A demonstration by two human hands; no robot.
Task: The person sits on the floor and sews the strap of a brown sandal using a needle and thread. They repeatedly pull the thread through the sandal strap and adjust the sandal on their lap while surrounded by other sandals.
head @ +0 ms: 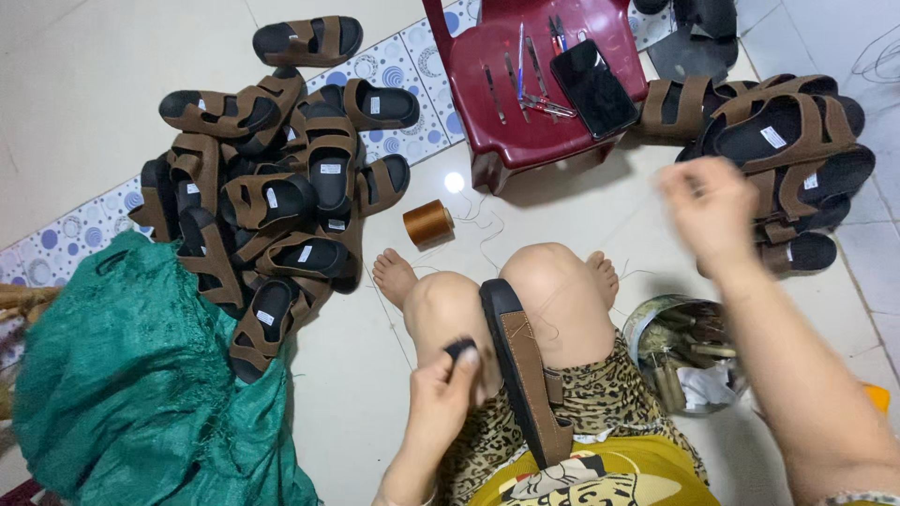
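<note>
At the far left lay a green sack (131,375), and spilling from it toward the middle a heap of brown sandals (272,206), with one more sandal (307,41) apart near the top edge. None of these stood in the way of the hands.

The left hand (441,398) was closed around a small dark thing (459,351), pinched between thumb and fingers just beside the left knee; what it was could not be told. Just to its right, a sandal (525,370) stood on edge, clamped between the knees, sole to the left and brown strap side to the right. For stitching, that clamp looked sound: the knees would need to keep the sandal from tilting while thread was drawn.

Ahead of the feet sat a spool (428,223) of tan thread, loose thread trailing on the tiles near it, where it could tangle with the toes. Farther up stood a red stool (487,141) carrying a phone (593,87) and some slim tools (539,98).

The right hand (708,201) was raised and blurred, fingers apparently pinched, perhaps on thread drawn taut from the sandal, though the view was too soft to be sure. A steady, straight pull would have kept the stitch even. Below that arm sat a tin (647,323) of odds and ends, close enough for the elbow to knock, and beyond it a second pile (787,150) of sandals.
</note>
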